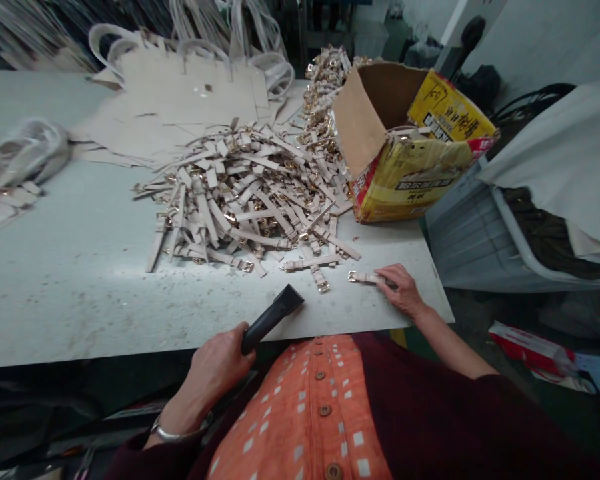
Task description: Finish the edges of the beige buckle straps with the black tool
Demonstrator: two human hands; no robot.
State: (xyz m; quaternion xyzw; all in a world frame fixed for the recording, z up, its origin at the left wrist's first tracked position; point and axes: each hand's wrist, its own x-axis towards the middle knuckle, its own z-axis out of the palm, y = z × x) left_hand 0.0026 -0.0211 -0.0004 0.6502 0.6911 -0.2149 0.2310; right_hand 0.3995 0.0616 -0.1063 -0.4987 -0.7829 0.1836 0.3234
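My left hand is wrapped round the handle of a black tool with a wide flat head, held over the table's front edge. Near the right end of the table, my right hand has its fingers closed on a short beige buckle strap, whose gold buckle points left. A large pile of similar beige straps with gold buckles lies beyond both hands. One loose strap rests at the pile's front edge, between the tool and my right hand.
An open yellow cardboard box stands at the table's right edge. Flat beige pieces with looped handles lie at the back, and more loops at the left. A grey bin stands right of the table.
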